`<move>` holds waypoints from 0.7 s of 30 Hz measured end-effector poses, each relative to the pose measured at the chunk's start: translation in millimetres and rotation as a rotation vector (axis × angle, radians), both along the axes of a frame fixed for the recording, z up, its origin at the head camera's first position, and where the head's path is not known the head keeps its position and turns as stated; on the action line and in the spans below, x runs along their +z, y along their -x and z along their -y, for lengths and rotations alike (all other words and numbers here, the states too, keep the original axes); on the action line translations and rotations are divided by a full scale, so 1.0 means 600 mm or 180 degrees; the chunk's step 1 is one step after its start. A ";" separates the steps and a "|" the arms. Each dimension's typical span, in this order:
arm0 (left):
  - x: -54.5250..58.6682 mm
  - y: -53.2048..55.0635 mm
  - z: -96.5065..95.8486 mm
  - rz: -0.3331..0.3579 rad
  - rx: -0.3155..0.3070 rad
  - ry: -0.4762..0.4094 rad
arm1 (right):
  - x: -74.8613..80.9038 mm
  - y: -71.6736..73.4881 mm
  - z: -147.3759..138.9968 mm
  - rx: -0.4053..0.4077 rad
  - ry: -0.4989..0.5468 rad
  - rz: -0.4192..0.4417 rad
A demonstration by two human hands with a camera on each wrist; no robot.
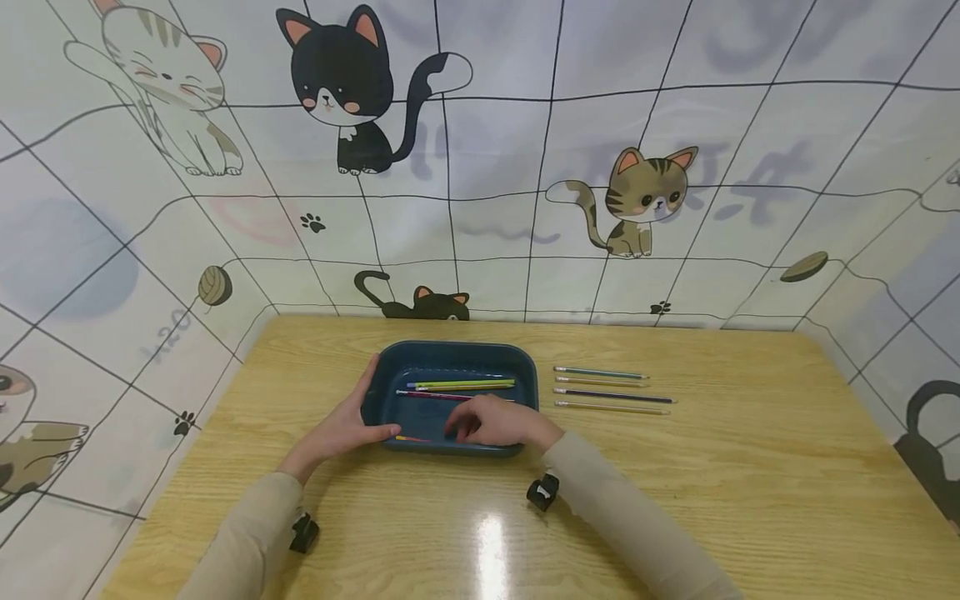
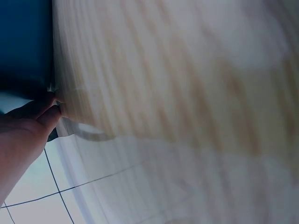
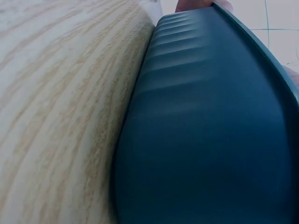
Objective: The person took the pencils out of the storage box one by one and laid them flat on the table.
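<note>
A dark blue rectangular tray (image 1: 450, 354) sits on the table, with several pencils in it. My left hand (image 1: 348, 421) grips its left end, thumb over the near rim and fingers along the outer wall; the left wrist view shows the fingertips (image 2: 53, 109) against that wall. My right hand (image 1: 495, 419) reaches in over the near right part, fingers bent down inside. A yellow-green pencil (image 1: 472, 384) and a dark red pencil (image 1: 427, 395) lie beyond it. Near the front wall, an orange-and-red pencil (image 1: 412, 439) shows partly. I cannot tell whether the right fingers hold anything.
Right of the tray, several pencils lie roughly parallel on the wooden table (image 1: 750, 467), among them a dark one (image 1: 615, 395) and a teal one (image 1: 600, 372). A cat-print cloth (image 1: 502, 225) hangs behind the table and along both sides.
</note>
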State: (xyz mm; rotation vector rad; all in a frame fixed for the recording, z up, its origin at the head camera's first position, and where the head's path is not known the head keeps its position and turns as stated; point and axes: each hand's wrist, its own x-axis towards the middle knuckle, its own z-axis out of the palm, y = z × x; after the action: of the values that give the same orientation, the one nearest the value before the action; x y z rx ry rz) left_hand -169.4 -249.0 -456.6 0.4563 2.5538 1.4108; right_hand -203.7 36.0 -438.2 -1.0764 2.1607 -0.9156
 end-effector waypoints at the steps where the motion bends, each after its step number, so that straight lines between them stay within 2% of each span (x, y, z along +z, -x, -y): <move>1: 0.000 0.000 0.000 0.0005 -0.0002 -0.0006 | 0.000 0.001 0.000 0.0015 -0.0018 0.0019; 13: -0.001 -0.001 0.000 0.0040 0.0032 0.0016 | 0.000 0.008 0.001 0.0063 -0.0047 0.0386; 21: 0.001 -0.001 0.000 -0.0007 0.0008 0.0035 | -0.003 0.011 -0.005 0.0013 0.0352 0.0739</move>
State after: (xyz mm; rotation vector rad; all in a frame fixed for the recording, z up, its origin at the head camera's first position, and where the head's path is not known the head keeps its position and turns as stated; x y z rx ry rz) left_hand -168.5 -249.2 -456.1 0.4531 2.5636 1.3971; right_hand -210.1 38.9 -439.9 -0.9729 1.9365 -1.1114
